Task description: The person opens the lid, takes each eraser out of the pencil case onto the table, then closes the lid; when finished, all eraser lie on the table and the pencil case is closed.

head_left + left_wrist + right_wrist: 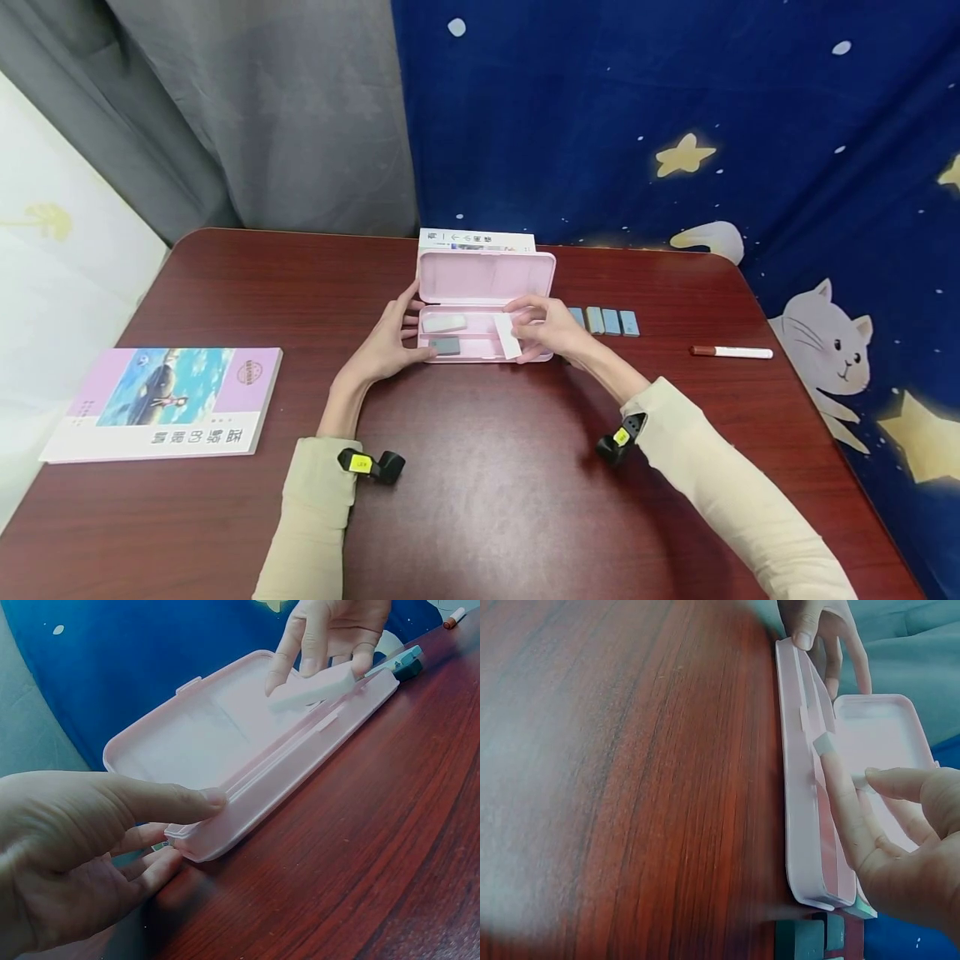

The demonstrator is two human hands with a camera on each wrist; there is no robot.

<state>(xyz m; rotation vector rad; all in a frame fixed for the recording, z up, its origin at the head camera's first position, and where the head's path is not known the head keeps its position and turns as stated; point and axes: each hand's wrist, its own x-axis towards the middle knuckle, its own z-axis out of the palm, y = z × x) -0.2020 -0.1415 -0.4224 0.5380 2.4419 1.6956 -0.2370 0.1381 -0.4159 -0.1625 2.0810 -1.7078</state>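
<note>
One white rectangular block (507,337) is being pinched by the fingers of the right hand (551,329), over the right part of one open pink plastic case (487,279); the block's long axis is running away from the person, its far end tilting slightly leftward. The left hand (382,342), apart from the right, is gripping the case's left end. The case is lying lengthwise between both hands, its lid leaning away from the person. One white rounded block (438,323) and one grey rectangular block (446,346) are lying inside, near the left hand. Four small bluish blocks (611,322) are forming a row just right of the right hand; one white marker with a brown cap (738,352) is lying farther right. Two printed paper books are showing: one purple-and-white book (180,392) left of the left hand, one white-edged book (480,240) behind the case.
</note>
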